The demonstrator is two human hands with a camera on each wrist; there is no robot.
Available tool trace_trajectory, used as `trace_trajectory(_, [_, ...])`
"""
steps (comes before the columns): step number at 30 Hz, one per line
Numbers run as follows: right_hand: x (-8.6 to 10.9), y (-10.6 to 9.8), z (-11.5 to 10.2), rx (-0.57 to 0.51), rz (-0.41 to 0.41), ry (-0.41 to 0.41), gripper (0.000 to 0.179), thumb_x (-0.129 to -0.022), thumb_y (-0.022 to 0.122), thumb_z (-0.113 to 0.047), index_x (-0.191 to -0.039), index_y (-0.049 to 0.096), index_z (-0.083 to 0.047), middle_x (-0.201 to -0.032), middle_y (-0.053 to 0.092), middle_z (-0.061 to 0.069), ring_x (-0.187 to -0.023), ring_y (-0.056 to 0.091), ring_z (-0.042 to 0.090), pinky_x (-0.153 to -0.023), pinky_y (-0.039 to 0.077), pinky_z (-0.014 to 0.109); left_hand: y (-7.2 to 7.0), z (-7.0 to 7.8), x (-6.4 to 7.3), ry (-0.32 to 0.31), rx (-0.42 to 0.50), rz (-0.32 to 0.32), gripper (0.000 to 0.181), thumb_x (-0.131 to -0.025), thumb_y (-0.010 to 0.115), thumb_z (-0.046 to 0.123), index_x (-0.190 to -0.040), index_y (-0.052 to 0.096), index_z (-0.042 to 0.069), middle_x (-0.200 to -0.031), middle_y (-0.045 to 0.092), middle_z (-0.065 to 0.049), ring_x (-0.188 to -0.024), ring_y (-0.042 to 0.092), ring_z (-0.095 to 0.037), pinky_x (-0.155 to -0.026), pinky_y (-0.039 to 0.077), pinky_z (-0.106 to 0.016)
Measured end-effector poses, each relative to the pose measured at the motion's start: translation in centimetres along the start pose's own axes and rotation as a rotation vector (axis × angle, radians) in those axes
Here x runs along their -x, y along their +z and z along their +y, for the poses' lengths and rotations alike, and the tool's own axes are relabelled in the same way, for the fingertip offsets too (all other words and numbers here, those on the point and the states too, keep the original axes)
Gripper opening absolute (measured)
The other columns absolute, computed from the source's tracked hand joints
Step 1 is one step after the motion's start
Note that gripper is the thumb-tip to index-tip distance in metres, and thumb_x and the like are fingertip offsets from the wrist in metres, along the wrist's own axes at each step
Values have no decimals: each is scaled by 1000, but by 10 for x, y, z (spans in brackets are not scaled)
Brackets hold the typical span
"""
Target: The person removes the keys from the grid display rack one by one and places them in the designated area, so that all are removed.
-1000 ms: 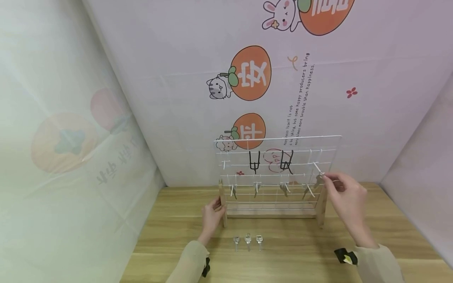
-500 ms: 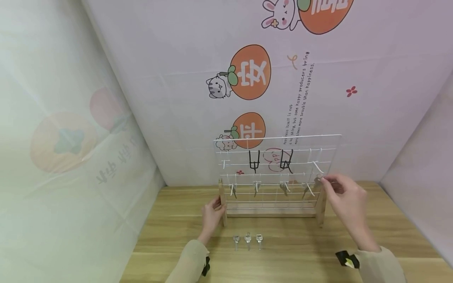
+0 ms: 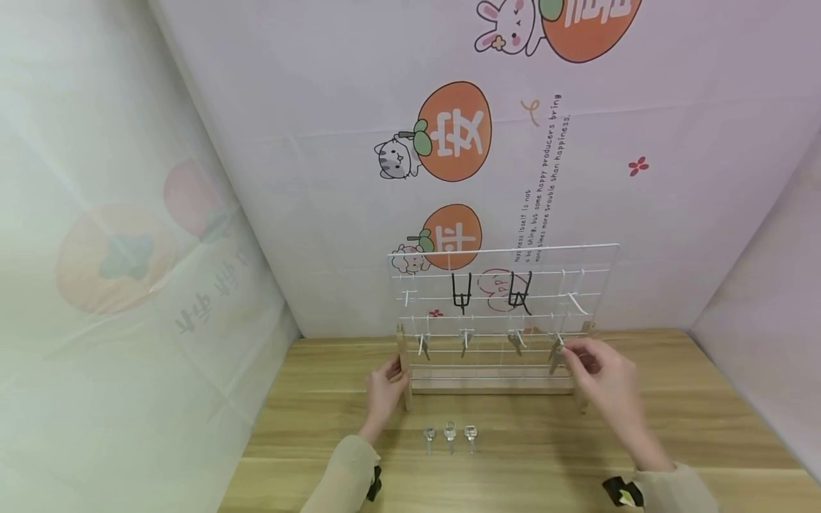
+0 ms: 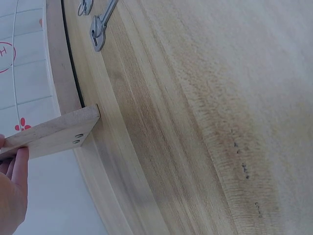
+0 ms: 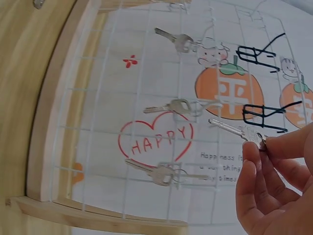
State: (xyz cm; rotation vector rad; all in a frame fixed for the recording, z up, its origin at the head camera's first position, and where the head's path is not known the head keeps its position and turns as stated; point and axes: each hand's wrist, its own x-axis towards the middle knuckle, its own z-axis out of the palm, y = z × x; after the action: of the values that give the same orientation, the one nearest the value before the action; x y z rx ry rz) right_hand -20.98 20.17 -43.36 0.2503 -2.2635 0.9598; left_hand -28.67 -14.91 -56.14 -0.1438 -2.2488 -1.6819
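Note:
A white wire grid rack [image 3: 500, 249] on wooden supports stands on the table. My left hand [image 3: 387, 388] grips its left wooden post [image 4: 54, 129] between thumb and fingers. My right hand [image 3: 606, 374] pinches a silver key [image 5: 230, 128] by its head, close to the lower right hook. Another key [image 5: 159, 175] hangs on that hook, beside the one in my fingers. More keys hang along the same row, such as this key [image 3: 515, 342]. On the table before the rack lie three keys: left key [image 3: 429, 433], middle key [image 3: 450, 432], right key [image 3: 471, 432].
Two black wire hooks, left hook [image 3: 461, 292] and right hook [image 3: 518, 291], are on the grid's upper part. A white hook [image 3: 577, 303] juts out at upper right with no key on it. A printed cloth [image 3: 333, 214] hangs behind the wooden table [image 3: 321, 399].
My right hand has carried its key away from the upper right white hook, down and left to the lower right hook. The left hand stays on the post.

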Motion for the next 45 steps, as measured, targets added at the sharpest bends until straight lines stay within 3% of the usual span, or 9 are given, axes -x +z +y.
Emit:
trace_trajectory(7, [13, 12, 5, -7, -57, -27, 9, -82, 75, 2, -89, 71, -1, -74, 72, 9, -61, 52, -11, -49, 48, 4, 1, -2, -1, -3, 6, -1, 40, -85, 70, -7, -124, 60, -13, -117, 67, -33, -106, 70, -43, -86, 64, -34])
trace_trajectory(22, [42, 48, 19, -10, -194, -1, 11, -80, 77, 1, -84, 72, -7, -74, 71, 0, -60, 56, -6, -51, 54, 14, 0, 1, 0, 7, -13, -3, 39, -85, 69, -9, -123, 60, -14, -115, 67, -34, -104, 70, -44, -86, 64, -33])
trace_trajectory(31, [57, 69, 31, -18, -337, 100, 4, -84, 74, -3, -84, 72, -6, -76, 71, -1, -60, 54, -7, -53, 52, 13, 0, 3, 0, -19, -9, -1, 40, -84, 70, -8, -123, 61, -13, -117, 67, -33, -106, 69, -44, -87, 64, -33])
trace_trajectory(38, [64, 80, 35, -31, -384, 143, 7, -84, 73, -1, -82, 70, -7, -75, 70, -1, -61, 54, -4, -53, 52, 12, 0, 2, 0, -27, -3, -5, 41, -85, 70, -8, -124, 60, -13, -118, 66, -33, -107, 69, -43, -87, 64, -31])
trace_trajectory(45, [69, 93, 39, -38, -453, 205, 2, -85, 72, -2, -85, 70, -4, -75, 69, 0, -62, 55, -3, -55, 52, 11, 0, 2, 0, 31, -8, 1, 40, -84, 69, -9, -123, 60, -14, -115, 66, -35, -104, 70, -45, -85, 64, -34])
